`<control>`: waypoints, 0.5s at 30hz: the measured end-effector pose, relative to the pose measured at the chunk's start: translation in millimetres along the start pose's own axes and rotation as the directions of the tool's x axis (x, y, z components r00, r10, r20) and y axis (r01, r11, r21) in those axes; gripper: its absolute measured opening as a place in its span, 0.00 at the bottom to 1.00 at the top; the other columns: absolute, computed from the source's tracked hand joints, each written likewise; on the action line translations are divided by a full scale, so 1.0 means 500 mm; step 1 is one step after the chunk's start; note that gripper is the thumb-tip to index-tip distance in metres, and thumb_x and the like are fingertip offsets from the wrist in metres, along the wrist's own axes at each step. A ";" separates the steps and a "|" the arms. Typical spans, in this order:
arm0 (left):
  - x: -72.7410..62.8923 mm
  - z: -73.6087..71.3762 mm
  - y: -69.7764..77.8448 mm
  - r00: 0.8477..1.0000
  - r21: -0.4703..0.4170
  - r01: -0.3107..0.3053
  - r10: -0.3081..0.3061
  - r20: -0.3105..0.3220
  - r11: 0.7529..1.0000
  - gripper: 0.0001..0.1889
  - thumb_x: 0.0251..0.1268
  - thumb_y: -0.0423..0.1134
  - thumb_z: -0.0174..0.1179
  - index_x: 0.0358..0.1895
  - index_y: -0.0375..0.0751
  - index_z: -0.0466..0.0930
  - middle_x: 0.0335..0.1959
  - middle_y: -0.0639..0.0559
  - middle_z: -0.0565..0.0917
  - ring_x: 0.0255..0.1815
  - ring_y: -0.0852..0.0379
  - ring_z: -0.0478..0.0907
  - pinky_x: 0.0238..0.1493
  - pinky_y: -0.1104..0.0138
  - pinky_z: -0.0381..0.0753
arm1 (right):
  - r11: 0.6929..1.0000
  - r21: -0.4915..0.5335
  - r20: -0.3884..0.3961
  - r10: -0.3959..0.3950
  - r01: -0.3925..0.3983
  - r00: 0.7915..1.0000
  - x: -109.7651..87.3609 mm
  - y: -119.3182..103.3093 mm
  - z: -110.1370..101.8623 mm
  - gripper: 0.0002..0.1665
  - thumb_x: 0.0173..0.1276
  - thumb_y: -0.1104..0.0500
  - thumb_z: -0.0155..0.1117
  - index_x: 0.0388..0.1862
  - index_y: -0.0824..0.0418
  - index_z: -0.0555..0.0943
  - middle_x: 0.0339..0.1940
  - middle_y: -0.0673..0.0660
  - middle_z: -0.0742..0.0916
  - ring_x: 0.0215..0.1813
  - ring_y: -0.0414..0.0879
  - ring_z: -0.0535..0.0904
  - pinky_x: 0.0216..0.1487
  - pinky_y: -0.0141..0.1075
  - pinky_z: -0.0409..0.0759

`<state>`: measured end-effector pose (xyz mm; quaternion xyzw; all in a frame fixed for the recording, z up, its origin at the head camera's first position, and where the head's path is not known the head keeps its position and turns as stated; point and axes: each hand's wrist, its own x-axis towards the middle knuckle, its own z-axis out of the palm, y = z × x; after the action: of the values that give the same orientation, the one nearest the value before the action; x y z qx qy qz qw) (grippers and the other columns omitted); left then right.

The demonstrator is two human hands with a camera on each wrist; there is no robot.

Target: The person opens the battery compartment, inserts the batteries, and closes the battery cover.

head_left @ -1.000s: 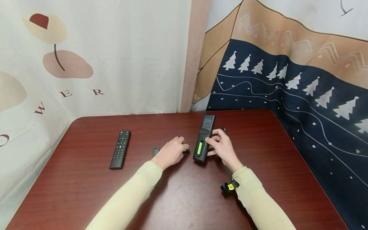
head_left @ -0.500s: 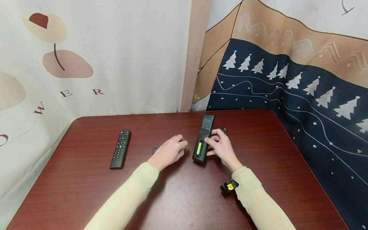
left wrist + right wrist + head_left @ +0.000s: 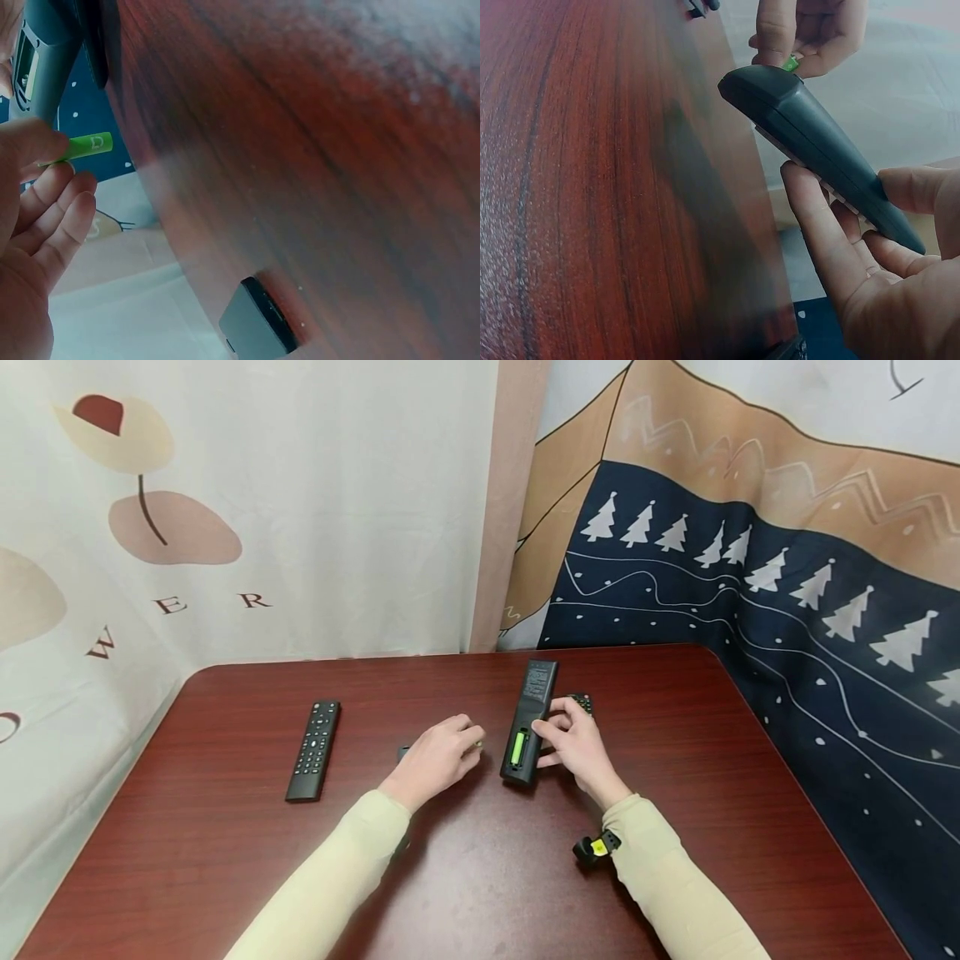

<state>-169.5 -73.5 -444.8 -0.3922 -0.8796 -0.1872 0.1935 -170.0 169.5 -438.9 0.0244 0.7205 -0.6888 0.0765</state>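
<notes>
My right hand grips a black remote control, holding it tilted above the table with its back toward me. The remote's battery compartment is uncovered, and one green battery lies in it. To the left of the remote, my left hand pinches a second green battery between thumb and finger; in the head view my fingers hide most of it. In the right wrist view the left thumb and a bit of green show just beyond the remote's end.
A black remote lies buttons up on the left of the reddish-brown table. Another remote is partly hidden behind my right hand. A small dark piece, perhaps a battery cover, lies beside my left hand. Printed curtains border the table.
My left hand has drawn slightly to the left, away from the remote, with the battery still pinched. The held remote and right hand have shifted very slightly left.
</notes>
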 end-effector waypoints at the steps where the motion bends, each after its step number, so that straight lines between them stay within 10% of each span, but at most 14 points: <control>1: -0.001 0.000 0.000 1.000 -0.002 -0.003 0.002 -0.008 1.000 0.08 0.59 0.26 0.71 0.39 0.41 0.84 0.31 0.52 0.77 0.32 0.56 0.76 0.33 0.67 0.81 | 1.000 0.002 0.000 0.001 -0.001 1.000 0.000 0.000 0.000 0.19 0.75 0.66 0.62 0.62 0.65 0.72 0.40 0.62 0.84 0.34 0.48 0.86 0.29 0.43 0.89; 15: -0.003 0.003 0.001 0.994 0.008 -0.031 0.031 -0.108 0.999 0.09 0.58 0.27 0.72 0.37 0.42 0.82 0.34 0.52 0.81 0.34 0.56 0.78 0.32 0.67 0.82 | 1.000 0.014 0.010 -0.001 0.001 1.000 0.003 0.004 0.005 0.20 0.75 0.67 0.62 0.62 0.67 0.71 0.38 0.61 0.84 0.34 0.48 0.87 0.29 0.44 0.90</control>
<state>-168.5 -73.2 -446.5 -0.3944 -0.8622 -0.2024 0.2451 -171.2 166.9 -441.2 0.0210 0.7152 -0.6940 0.0795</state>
